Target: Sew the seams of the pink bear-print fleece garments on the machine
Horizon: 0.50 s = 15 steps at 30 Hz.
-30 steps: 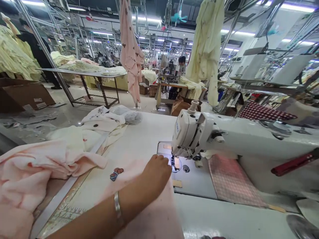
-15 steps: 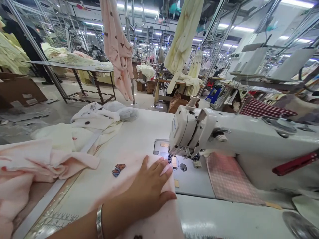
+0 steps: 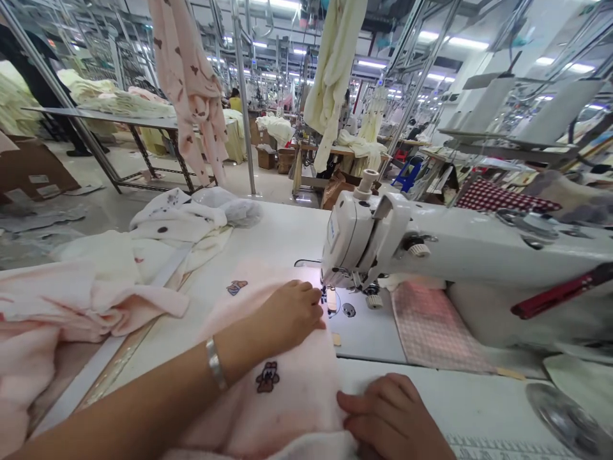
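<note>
Pale pink fabric (image 3: pixel 297 396) printed with small bears lies on the sewing table, its right edge running up to the needle area of a white sewing machine (image 3: pixel 357 236). Close beside the presser foot, my left hand (image 3: pixel 287 316) rests on this cloth with its fingers curled in and closed on it. A silver bracelet (image 3: pixel 215 364) circles that wrist. Lower down, my right hand (image 3: pixel 390 415) pinches the cloth's right edge between thumb and bent fingers. The fingertips of both hands are partly hidden.
At left lie a heap of pink cloth (image 3: pixel 43 319) and white printed pieces (image 3: pixel 177 220). Pink checked fabric (image 3: pixel 435 326) sits under the machine arm. Garments hang ahead, pink (image 3: pixel 191 83) and pale yellow (image 3: pixel 332 83). A person in dark clothes (image 3: pixel 36 70) stands far left.
My left hand has gone from spread flat to curled on the cloth. The cloth has advanced past the needle, showing another bear. My right hand has come into view at its lower edge.
</note>
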Motion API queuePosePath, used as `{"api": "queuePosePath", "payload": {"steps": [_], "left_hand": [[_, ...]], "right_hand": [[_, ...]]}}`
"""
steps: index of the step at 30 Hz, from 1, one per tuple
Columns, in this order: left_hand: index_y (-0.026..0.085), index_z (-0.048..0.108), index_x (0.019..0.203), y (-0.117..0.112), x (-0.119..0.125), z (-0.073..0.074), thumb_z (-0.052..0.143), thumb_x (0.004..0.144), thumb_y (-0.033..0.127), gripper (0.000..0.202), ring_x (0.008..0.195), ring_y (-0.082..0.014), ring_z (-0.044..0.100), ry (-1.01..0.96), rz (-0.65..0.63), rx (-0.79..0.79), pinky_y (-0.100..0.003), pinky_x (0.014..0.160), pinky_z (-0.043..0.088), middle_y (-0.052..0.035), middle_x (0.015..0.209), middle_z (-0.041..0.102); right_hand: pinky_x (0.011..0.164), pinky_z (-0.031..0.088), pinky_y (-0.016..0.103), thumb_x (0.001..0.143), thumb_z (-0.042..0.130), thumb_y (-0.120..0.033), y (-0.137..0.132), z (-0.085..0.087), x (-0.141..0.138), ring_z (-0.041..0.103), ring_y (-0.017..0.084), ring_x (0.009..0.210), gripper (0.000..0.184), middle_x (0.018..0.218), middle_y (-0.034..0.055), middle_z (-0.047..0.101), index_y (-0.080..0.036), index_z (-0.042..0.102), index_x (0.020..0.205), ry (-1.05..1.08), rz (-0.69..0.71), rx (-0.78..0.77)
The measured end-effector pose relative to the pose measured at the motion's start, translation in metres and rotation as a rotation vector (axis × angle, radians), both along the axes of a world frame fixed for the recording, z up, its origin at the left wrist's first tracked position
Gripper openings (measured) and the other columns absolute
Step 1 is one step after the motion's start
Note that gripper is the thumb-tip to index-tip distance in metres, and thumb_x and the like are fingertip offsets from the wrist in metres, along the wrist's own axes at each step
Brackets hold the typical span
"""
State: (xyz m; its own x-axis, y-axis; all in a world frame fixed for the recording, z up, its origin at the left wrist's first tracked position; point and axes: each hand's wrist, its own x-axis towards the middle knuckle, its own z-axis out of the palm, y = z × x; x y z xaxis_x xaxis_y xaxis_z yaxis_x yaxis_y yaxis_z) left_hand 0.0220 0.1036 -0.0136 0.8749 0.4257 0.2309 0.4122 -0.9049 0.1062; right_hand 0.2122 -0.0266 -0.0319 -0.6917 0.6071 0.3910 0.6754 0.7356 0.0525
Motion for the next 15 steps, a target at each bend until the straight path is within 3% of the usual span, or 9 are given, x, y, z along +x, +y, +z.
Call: {"api": "queuePosePath", "payload": {"steps": [2, 4, 7, 9, 11, 15], "left_hand": [[0.016, 0.060, 0.065, -0.030, 0.005, 0.007, 0.053, 0.087, 0.034, 0.030, 0.071, -0.0203, 0.050, -0.045, 0.077, -0.063, -0.034, 0.065, 0.041, -0.0055, 0.070, 0.057], [0.016, 0.060, 0.074, -0.067, 0.010, 0.010, 0.056, 0.082, 0.043, 0.028, 0.067, -0.0212, 0.050, -0.112, 0.142, -0.098, -0.034, 0.060, 0.042, -0.0052, 0.071, 0.056], [0.015, 0.057, 0.098, -0.110, 0.014, 0.008, 0.049, 0.083, 0.026, 0.020, 0.065, -0.0206, 0.050, -0.252, 0.236, -0.011, -0.034, 0.055, 0.044, -0.0061, 0.078, 0.056], [0.016, 0.056, 0.088, -0.121, 0.012, 0.001, 0.040, 0.084, 0.011, 0.017, 0.063, -0.0181, 0.050, -0.378, 0.291, 0.046, -0.031, 0.055, 0.044, -0.0046, 0.074, 0.054], [0.017, 0.053, 0.072, -0.122, 0.007, -0.009, 0.036, 0.085, 0.007, 0.024, 0.066, -0.0172, 0.051, -0.430, 0.241, 0.109, -0.033, 0.064, 0.046, -0.0036, 0.071, 0.054], [0.017, 0.061, 0.084, -0.117, -0.008, -0.036, 0.044, 0.087, 0.012, 0.018, 0.092, -0.0198, 0.057, -0.339, 0.067, 0.296, -0.041, 0.098, 0.036, -0.0030, 0.088, 0.064]], "right_hand": [[0.058, 0.042, 0.029, 0.076, 0.051, -0.008, 0.000, 0.003, -0.003, 0.059, 0.013, 0.062, 0.013, 0.087, 0.0020, 0.072, -0.020, 0.056, 0.079, 0.056, -0.002, -0.047], [0.059, 0.041, 0.029, 0.078, 0.047, -0.008, -0.004, 0.006, -0.005, 0.056, 0.013, 0.064, 0.013, 0.077, 0.0020, 0.069, -0.019, 0.055, 0.082, 0.213, -0.036, -0.145], [0.061, 0.039, 0.030, 0.080, 0.044, -0.006, -0.009, 0.013, -0.009, 0.053, 0.013, 0.065, 0.015, 0.070, 0.0020, 0.061, -0.017, 0.054, 0.083, 0.523, -0.084, -0.225], [0.064, 0.038, 0.032, 0.079, 0.046, -0.002, -0.011, 0.018, -0.011, 0.053, 0.013, 0.068, 0.016, 0.078, 0.0045, 0.063, -0.014, 0.055, 0.084, 0.549, -0.051, -0.169], [0.068, 0.037, 0.034, 0.080, 0.046, -0.002, -0.014, 0.018, -0.010, 0.054, 0.014, 0.070, 0.017, 0.086, 0.0059, 0.067, -0.013, 0.058, 0.085, 0.423, -0.006, -0.136], [0.074, 0.037, 0.034, 0.093, 0.039, -0.016, -0.021, 0.006, -0.004, 0.058, 0.015, 0.076, 0.025, 0.096, 0.0000, 0.071, -0.018, 0.063, 0.087, 0.192, -0.038, -0.058]]}}
